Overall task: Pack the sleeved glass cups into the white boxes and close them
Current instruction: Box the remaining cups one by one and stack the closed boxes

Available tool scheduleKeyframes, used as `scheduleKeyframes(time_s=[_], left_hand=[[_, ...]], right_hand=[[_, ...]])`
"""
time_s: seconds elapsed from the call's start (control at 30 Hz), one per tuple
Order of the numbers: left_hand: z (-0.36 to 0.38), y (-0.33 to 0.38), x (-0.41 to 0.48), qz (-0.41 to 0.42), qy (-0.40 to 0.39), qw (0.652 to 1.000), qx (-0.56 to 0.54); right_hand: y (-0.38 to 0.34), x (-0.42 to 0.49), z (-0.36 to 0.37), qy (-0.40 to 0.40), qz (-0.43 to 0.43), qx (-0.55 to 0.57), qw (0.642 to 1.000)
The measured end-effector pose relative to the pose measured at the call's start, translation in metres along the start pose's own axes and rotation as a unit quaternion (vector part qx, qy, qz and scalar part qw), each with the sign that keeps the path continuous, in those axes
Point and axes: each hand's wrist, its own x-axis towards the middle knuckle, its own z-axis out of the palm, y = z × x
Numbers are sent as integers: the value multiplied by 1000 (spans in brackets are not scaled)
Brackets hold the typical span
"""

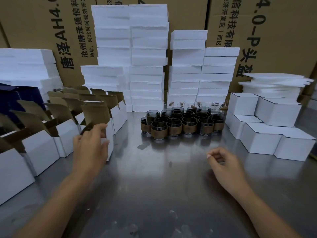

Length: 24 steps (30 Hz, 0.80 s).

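My right hand (223,163) hangs just above the steel table (154,194), fingers loosely curled and holding nothing. My left hand (91,143) reaches further out to the left and grips a box (110,148) from the front, with the thumb on its left and the fingers curled at its right edge; the hand is blurred. That box stands upright with its brown flap raised, at the near right corner of the open boxes (66,134), which stand in rows along the left side, all with flaps up. Past both hands, at the middle of the table, the cups (174,125) stand packed close together, dark glass with brown sleeves round them, and a few clear ones show at the back of the group. None of them sits in a box that I can see. To their right the closed boxes (262,140) are stacked 2 high. Behind the cups rise tall stacks of foam blocks (147,57), with thin foam sheets (274,85) piled at the right. Printed cartons (34,23) fill the background.
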Motion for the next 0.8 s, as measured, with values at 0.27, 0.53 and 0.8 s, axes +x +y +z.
scheduleKeyframes(time_s=[0.27, 0.53, 0.8], left_hand=[[18, 94, -31, 191, -1, 980, -48], [55, 160, -65, 293, -30, 954, -50], [71, 175, -67, 301, -48, 949, -80]], right_hand=[[4, 1, 2, -9, -9, -1, 1000], [2, 1, 6, -38, -21, 3, 999], [-5, 1, 8, -84, -21, 20, 996]])
